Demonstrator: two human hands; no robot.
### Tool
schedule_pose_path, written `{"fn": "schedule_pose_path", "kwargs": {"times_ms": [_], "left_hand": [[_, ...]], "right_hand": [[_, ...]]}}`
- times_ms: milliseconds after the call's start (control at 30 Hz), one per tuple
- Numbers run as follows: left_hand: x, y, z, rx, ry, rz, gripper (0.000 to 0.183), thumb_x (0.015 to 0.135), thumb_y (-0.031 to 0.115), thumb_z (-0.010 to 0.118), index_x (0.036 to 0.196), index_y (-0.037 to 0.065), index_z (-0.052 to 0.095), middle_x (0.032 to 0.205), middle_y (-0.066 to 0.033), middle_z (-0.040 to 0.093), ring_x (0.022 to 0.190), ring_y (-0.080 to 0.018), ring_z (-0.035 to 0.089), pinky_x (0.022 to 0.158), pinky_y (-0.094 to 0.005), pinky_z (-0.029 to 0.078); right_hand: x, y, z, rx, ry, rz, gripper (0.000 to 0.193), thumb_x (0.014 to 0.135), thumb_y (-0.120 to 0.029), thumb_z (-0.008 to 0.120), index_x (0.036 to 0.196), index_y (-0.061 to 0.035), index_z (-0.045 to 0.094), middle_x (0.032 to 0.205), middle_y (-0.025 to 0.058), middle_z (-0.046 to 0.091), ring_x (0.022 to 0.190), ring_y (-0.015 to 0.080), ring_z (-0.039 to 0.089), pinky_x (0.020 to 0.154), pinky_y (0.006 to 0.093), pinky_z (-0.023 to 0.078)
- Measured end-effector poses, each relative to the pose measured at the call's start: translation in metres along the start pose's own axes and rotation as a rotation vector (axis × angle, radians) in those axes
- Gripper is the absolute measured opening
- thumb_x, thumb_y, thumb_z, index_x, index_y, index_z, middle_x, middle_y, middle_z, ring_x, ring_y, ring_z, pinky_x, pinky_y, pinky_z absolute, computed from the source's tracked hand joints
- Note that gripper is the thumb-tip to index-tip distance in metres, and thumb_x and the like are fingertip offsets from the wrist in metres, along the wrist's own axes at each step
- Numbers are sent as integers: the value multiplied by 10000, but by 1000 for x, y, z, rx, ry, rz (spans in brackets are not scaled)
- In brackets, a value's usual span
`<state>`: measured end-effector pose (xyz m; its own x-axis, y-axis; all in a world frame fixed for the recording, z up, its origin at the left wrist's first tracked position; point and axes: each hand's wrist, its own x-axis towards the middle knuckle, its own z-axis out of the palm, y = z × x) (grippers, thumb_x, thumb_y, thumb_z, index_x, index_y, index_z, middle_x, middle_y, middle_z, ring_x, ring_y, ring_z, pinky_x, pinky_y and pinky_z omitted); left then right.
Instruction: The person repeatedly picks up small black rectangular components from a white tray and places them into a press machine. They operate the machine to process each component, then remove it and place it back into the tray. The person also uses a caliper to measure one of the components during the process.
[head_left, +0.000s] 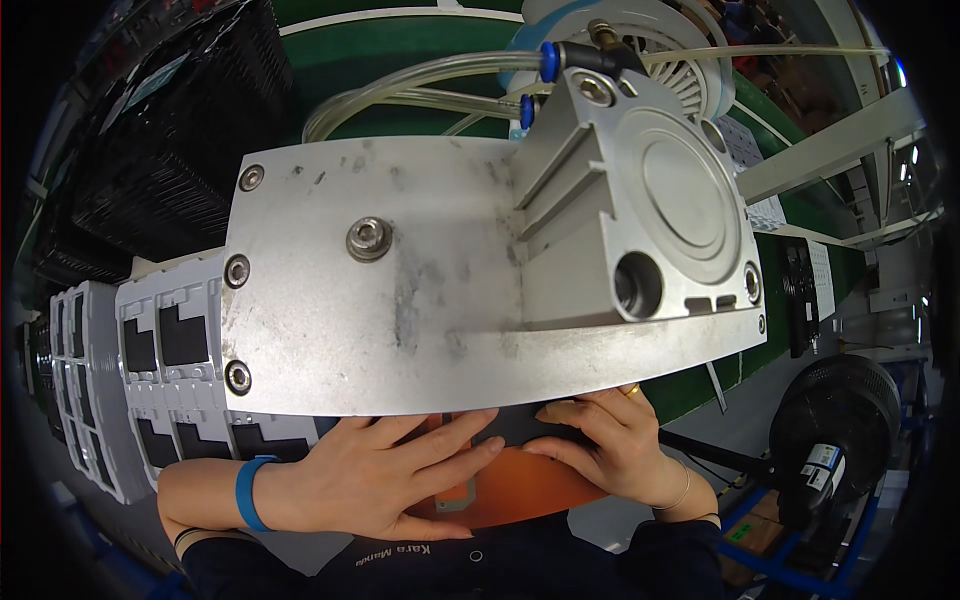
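A metal press plate (440,300) with a square pneumatic cylinder (690,190) covers the middle of the view. Just below its front edge, my left hand (380,475) stretches its fingers apart over an orange fixture surface (545,485). Opposite it, my right hand (615,440) bends its thumb and forefinger onto a dark flat piece (515,425), which lies between the two hands. The plate hides the far part of that piece and some fingertips. A small orange and grey detail (457,496) shows beneath my left fingers.
White trays (170,390) holding dark flat parts stand at left, with stacked black crates (180,150) behind. Clear air hoses (430,75) run from the cylinder. A white fan (690,75) is on the green table (400,30). A black round device (835,420) stands at right.
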<state>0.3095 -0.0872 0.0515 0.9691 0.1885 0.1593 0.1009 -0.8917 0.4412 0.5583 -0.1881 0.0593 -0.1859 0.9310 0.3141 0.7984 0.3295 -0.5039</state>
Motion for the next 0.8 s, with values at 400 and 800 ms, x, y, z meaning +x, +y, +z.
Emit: {"fn": "schedule_pose_path", "kwargs": {"times_ms": [400, 800], "left_hand": [[1, 1, -1, 33, -6, 1, 696, 808, 714, 569, 1268, 196, 632, 1389, -46, 530, 1125, -276, 479, 924, -394, 374], [3, -1, -3, 2, 33, 26, 619, 826, 639, 604, 1230, 172, 652, 1387, -68, 533, 1260, -330, 462, 994, -459, 371]], "right_hand": [[1, 1, 0, -21, 9, 4, 351, 621, -280, 871, 855, -90, 691, 857, 33, 666, 782, 210, 611, 687, 301, 460], [6, -2, -5, 72, -103, 21, 292, 715, -176, 816, 936, -112, 636, 1132, 55, 578, 984, 248, 520, 851, 368, 405]]}}
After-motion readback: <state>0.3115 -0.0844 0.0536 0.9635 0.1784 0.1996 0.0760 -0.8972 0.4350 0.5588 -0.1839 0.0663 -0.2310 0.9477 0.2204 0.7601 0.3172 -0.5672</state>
